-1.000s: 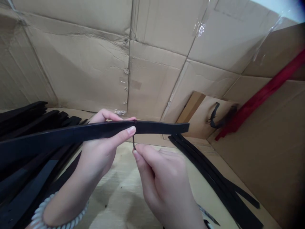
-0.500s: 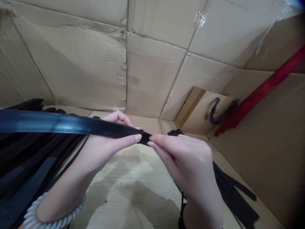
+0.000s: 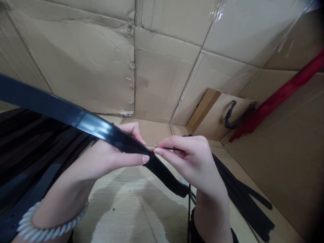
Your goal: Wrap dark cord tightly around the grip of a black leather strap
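Black glossy strap [image 3: 76, 113] runs from upper left to lower centre.
Left hand [image 3: 111, 155] grips it; right hand [image 3: 194, 165] pinches thin black cord [image 3: 172, 149] just beside.

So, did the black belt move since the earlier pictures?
Yes. The black belt swung down: its free end was level with the brown paper bag, and now it sits well below it.

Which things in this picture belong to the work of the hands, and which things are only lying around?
In the work:
left hand, holding a glossy black strap
right hand, pinching a thin black cord

Lying around:
piled black straps
loose black straps
red strip
paper bag
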The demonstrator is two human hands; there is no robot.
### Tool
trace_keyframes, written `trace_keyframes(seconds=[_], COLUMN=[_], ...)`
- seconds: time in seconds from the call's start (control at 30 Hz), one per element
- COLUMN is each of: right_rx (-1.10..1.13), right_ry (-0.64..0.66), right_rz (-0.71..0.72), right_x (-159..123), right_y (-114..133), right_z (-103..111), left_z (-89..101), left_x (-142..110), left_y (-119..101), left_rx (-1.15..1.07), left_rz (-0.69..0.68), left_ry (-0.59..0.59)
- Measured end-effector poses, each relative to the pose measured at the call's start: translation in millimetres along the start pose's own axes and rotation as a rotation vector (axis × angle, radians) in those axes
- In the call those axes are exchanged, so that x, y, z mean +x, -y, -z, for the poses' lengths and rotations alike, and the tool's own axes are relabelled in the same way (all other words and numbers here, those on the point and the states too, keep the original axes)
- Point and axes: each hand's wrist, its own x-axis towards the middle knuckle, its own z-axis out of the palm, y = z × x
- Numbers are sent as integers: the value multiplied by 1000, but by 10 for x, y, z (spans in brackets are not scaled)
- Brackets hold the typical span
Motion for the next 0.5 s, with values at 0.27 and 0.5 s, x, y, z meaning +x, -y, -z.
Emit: trace_keyframes(seconds=[0.27,0.5], right_rx=[334,777], right_ry=[78,57], right_rz=[-155,-209], right_x=[7,47], right_y=[-105,-181], right_z=[28,-94], left_z=[56,-23], left_x=[-5,-34], left_y=[2,-5], left_rx=[-145,-349], left_rz=[24,8], left_ry=[139,67])
